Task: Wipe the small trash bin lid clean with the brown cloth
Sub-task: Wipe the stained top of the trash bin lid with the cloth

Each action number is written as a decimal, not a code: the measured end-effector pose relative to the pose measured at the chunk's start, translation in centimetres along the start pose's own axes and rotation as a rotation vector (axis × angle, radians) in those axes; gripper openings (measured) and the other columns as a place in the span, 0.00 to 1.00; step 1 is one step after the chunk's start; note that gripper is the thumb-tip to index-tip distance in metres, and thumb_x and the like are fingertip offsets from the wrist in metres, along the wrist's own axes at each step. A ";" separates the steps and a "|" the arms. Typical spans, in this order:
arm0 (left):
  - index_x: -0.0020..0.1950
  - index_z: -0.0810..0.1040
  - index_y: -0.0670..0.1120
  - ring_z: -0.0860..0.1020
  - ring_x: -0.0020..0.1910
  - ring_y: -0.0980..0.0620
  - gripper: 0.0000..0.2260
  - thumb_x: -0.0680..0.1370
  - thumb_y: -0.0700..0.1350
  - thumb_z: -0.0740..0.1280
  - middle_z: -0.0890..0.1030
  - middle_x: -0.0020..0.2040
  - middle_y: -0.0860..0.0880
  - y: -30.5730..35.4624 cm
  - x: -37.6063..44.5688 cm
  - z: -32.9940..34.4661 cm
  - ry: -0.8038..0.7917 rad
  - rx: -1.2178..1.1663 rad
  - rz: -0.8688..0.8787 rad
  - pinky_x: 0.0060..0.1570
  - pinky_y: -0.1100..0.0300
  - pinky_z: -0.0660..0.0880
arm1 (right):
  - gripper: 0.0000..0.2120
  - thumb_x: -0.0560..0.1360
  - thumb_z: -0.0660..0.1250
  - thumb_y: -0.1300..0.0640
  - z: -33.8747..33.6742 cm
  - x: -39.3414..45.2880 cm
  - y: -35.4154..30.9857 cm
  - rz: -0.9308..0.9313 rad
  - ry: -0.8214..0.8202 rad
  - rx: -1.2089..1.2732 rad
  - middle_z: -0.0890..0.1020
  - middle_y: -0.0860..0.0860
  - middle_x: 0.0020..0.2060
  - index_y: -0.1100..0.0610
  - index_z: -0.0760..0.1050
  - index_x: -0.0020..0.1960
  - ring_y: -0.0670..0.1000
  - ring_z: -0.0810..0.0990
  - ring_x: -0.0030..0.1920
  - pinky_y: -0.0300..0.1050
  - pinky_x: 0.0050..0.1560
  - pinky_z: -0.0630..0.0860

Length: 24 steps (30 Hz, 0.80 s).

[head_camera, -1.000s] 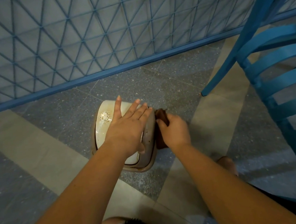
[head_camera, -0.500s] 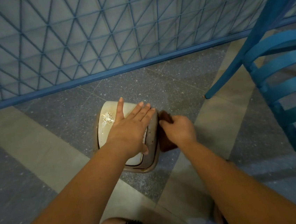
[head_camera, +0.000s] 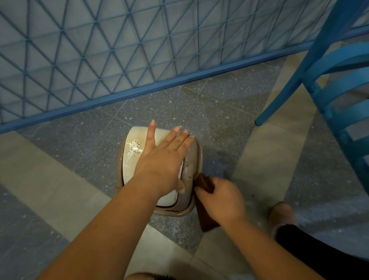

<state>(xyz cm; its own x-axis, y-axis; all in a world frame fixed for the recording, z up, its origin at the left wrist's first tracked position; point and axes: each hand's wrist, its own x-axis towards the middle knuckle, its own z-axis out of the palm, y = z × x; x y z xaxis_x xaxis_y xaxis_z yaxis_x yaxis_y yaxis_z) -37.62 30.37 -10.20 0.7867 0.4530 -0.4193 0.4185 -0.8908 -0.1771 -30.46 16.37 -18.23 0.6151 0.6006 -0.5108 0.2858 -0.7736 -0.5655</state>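
Observation:
A small trash bin stands on the floor with a cream lid [head_camera: 132, 152] speckled with brown spots and a grey-beige rim [head_camera: 191, 162]. My left hand [head_camera: 162, 158] lies flat on top of the lid, fingers spread, and hides most of it. My right hand [head_camera: 221, 198] is closed around the brown cloth [head_camera: 205, 206] and presses it against the rim's near right side. A strip of the cloth hangs down below my fist.
A blue slatted chair [head_camera: 357, 108] stands to the right, one leg on the floor near the bin. A blue triangular-mesh fence [head_camera: 124, 50] with a blue base rail runs behind. My feet [head_camera: 280, 216] are on the speckled floor below the bin.
My right hand has slid the cloth along the lid's right rim from its far part toward me. My left hand has stayed flat on the lid.

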 end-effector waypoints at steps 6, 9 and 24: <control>0.78 0.38 0.50 0.37 0.76 0.54 0.51 0.69 0.63 0.70 0.40 0.79 0.52 0.2 -0.1 -0.1 0.006 -0.012 -0.010 0.63 0.37 0.24 | 0.11 0.73 0.68 0.46 -1.8 1.7 0.3 0.317 -0.130 0.573 0.83 0.56 0.44 0.54 0.78 0.43 0.56 0.81 0.45 0.52 0.52 0.78; 0.78 0.38 0.50 0.37 0.77 0.53 0.51 0.69 0.63 0.70 0.40 0.79 0.52 0.1 -0.1 0.0 0.008 -0.012 -0.007 0.63 0.37 0.24 | 0.08 0.73 0.70 0.52 -1.3 2.2 0.0 0.197 -0.002 0.642 0.81 0.51 0.48 0.52 0.75 0.50 0.52 0.80 0.47 0.51 0.53 0.78; 0.78 0.37 0.50 0.36 0.76 0.53 0.52 0.69 0.63 0.70 0.40 0.79 0.51 0.1 0.0 0.0 0.010 -0.009 0.002 0.63 0.37 0.23 | 0.09 0.74 0.67 0.49 -3.2 7.4 -4.3 0.088 0.156 0.263 0.77 0.51 0.38 0.53 0.78 0.49 0.53 0.75 0.41 0.43 0.41 0.68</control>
<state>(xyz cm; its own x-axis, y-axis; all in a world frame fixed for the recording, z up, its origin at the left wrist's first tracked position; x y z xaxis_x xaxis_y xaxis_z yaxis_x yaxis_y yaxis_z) -37.60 30.27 -10.24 0.7920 0.4515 -0.4109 0.4207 -0.8914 -0.1686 -24.79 23.49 -17.48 0.7404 0.4798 -0.4708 0.0392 -0.7301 -0.6823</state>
